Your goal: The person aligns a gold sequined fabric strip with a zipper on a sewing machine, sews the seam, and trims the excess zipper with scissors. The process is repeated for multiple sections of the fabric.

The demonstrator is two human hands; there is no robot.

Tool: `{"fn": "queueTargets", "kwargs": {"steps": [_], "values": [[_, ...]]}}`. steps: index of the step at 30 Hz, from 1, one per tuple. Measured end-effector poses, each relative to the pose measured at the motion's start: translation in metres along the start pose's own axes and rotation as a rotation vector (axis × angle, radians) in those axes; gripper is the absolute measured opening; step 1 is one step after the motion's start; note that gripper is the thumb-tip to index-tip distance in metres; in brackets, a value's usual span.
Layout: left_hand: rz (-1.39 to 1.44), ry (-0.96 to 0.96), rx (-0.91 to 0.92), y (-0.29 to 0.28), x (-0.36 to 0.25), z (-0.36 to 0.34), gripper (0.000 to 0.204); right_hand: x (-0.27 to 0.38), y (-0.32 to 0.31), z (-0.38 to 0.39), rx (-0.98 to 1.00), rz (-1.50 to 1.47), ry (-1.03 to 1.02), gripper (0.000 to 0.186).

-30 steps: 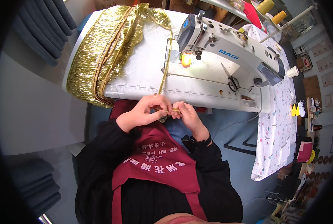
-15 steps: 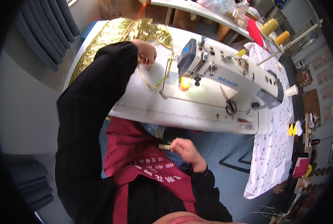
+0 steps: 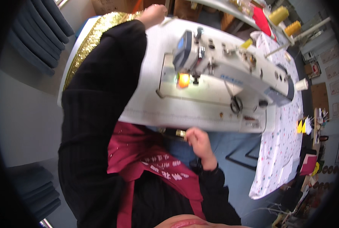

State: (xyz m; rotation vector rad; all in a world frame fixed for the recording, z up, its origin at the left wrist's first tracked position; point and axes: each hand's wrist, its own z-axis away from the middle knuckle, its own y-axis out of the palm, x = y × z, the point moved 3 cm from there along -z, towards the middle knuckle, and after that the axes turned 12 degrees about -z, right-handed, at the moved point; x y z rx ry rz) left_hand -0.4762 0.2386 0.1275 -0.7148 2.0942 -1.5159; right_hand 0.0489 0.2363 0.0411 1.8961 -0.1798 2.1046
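Reaching across to the far edge of the white sewing table (image 3: 146,95), my left hand (image 3: 153,16) is beside the gold sequined fabric (image 3: 97,32); motion smears its fingers, so its grip is unclear. That fabric runs along the table's left side. Below the table's front edge, my right hand (image 3: 200,142) pinches the end of a narrow gold sequined strip (image 3: 180,133), just above my maroon apron (image 3: 139,152). The white sewing machine (image 3: 230,57) stands to the right of my left arm, its lamp glowing by the needle area.
Black scissors (image 3: 236,104) lie on the machine bed. Yellow thread cones (image 3: 278,15) stand behind the machine. White patterned cloth (image 3: 277,163) drapes over the right side, with a paper cup (image 3: 301,84) near it. Blue-grey curtains (image 3: 40,34) hang at left.
My left hand has moved farther away to the table's far edge. The gold fabric and trim loop near the machine have gone from the tabletop's middle. My right hand has risen toward the front edge.
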Motion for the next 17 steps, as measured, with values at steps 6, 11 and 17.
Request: {"fn": "queueTargets", "kwargs": {"steps": [6,11,17], "values": [[0.538,0.138,0.527,-0.061,-0.076,0.207,0.025,0.024,0.021,-0.029,0.096,-0.026,-0.073,0.023],[1.014,0.03,0.779,-0.077,-0.131,0.38,0.024,0.026,0.061,-0.04,0.178,0.101,-0.169,0.022],[0.688,-0.029,0.194,-0.073,-0.081,0.438,0.017,0.02,0.115,-0.057,0.299,0.289,-0.197,0.021]]}}
